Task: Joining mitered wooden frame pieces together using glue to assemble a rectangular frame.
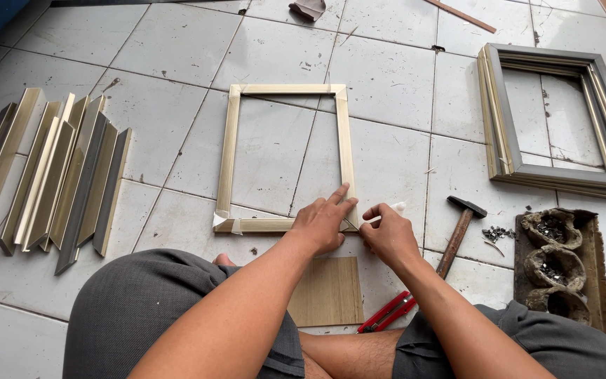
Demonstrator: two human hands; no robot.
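Observation:
A pale gold rectangular picture frame lies flat on the white tiled floor in front of me. Tape shows at its corners. My left hand presses on the frame's near right corner, fingers spread flat. My right hand is just to the right of that corner, pinching a strip of clear tape between thumb and fingers. My knees and grey shorts fill the bottom of the view.
Several cut moulding strips lie at the left. A stack of finished grey frames sits at the right. A hammer, red cutter, small board, loose staples and a tray of fasteners lie nearby.

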